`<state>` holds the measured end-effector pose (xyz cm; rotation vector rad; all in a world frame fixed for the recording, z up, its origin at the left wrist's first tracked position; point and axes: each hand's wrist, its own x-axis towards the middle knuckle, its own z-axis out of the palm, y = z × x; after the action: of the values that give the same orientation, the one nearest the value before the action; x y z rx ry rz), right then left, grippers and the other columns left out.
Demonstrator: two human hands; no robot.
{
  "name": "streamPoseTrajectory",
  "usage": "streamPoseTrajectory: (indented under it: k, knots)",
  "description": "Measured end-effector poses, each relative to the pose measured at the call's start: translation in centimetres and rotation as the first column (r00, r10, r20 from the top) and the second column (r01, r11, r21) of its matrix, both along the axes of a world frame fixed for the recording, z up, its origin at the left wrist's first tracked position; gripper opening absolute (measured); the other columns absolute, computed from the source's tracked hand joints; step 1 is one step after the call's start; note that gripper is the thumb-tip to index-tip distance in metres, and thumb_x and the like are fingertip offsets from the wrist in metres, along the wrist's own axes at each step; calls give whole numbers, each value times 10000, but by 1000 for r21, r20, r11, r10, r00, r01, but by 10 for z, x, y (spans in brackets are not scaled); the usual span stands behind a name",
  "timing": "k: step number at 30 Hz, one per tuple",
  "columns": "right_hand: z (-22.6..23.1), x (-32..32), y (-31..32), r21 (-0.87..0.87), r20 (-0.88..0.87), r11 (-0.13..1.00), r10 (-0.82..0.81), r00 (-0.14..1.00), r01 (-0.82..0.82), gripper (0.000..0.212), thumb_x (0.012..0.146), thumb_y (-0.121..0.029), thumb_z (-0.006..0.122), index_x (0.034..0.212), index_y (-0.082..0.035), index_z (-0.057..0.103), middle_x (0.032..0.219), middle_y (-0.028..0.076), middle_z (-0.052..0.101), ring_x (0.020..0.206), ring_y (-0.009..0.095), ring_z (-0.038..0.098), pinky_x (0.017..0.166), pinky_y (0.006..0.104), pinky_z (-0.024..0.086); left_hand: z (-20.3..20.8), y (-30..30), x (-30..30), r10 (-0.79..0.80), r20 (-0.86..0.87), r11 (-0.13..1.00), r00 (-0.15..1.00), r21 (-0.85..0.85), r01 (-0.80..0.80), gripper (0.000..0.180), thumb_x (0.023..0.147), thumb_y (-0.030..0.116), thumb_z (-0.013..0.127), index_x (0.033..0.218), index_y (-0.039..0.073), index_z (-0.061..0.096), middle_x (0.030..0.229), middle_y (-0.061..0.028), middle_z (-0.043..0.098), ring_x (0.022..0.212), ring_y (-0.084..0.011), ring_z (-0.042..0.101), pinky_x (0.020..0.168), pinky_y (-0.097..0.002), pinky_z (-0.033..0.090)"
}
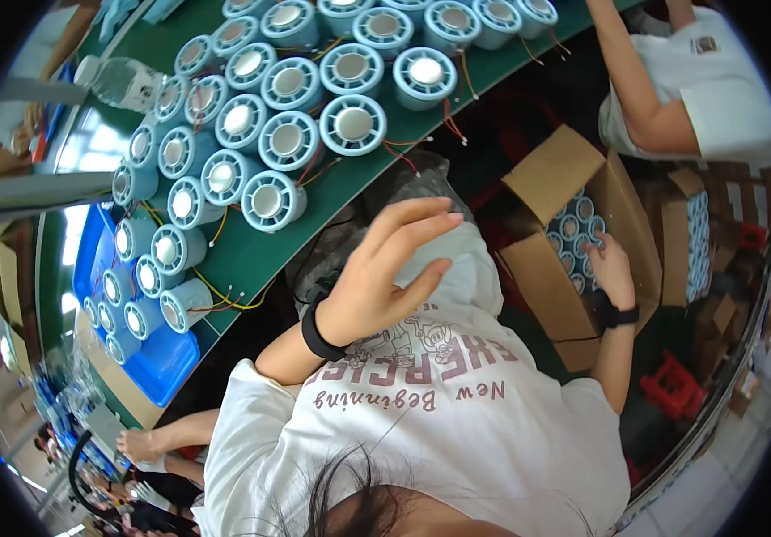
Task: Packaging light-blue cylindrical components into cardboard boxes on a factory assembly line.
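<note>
My left hand (394,264), with a black band on its wrist, is held in front of my shirt. Its fingers are apart and nothing is in them. To the right, my right hand (614,271) reaches into an open cardboard box (554,174). Its fingers are bent round the top of a light-blue cylinder (595,244), partly hiding it. Several similar light-blue cylinders (569,226) stand packed in that box. Many more light-blue cylinders (353,124), with spoked rims, silver discs and thin wires, stand on the green table (332,204).
A blue tray (166,369) with cylinders is at the table's left. A clear bottle (120,82) lies behind. Another person (672,98) sits at the far right, near a second box (674,242). A red plastic stool (673,385) stands on the floor.
</note>
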<state>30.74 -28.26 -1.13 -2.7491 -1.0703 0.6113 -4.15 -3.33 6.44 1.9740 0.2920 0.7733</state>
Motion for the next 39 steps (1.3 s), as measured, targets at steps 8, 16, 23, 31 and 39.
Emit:
streamPoseTrajectory:
  k: [8, 16, 23, 31, 39]
  knots:
    - [92, -195, 157, 726, -12, 311, 897, 441, -613, 592, 896, -86, 601, 1449, -102, 390, 1324, 167, 496, 1203, 327, 512, 1021, 418, 402, -13, -37, -7, 6, 447, 497, 894, -777, 385, 841, 917, 73, 650, 1547, 91, 94, 1351, -126, 439, 1190, -227, 532, 994, -375, 453]
    - [109, -154, 243, 487, 415, 86, 853, 316, -869, 674, 770, -245, 778, 1373, -123, 502, 1351, 130, 497, 1222, 348, 483, 1069, 444, 342, -28, -3, -72, 53, 162, 672, 985, -736, 85, 499, 898, -50, 490, 1392, 18, 463, 1100, -76, 574, 1088, -163, 547, 927, -281, 431]
    - [78, -139, 270, 569, 254, 580, 551, 795, -583, 560, 824, -214, 761, 1318, -60, 547, 1189, 96, 580, 1075, 285, 576, 947, 378, 452, -29, -7, -51, 79, 33, 861, 996, -505, -52, 421, 925, -3, 513, 1345, 6, 504, 1052, -86, 618, 874, -122, 568, 809, -239, 432]
    - [109, -113, 234, 668, -478, 726, 587, 654, -163, 680, 803, -203, 771, 1371, 21, 474, 1234, 137, 570, 1097, 207, 569, 947, 332, 452, -13, -1, -26, -47, 90, 358, 995, -928, 101, 565, 973, 317, 582, 1407, 4, 400, 1019, -74, 602, 738, -122, 564, 663, -237, 440]
    - [122, -119, 220, 746, -481, 543, 840, 253, -386, 966, 788, -484, 771, 1454, 63, 334, 1412, 206, 469, 1219, 247, 521, 1019, 365, 409, -9, 1, -7, -1, 315, 169, 949, -935, 311, 533, 931, 275, 679, 1327, 1, 452, 1139, -80, 622, 871, -97, 579, 698, -230, 469]
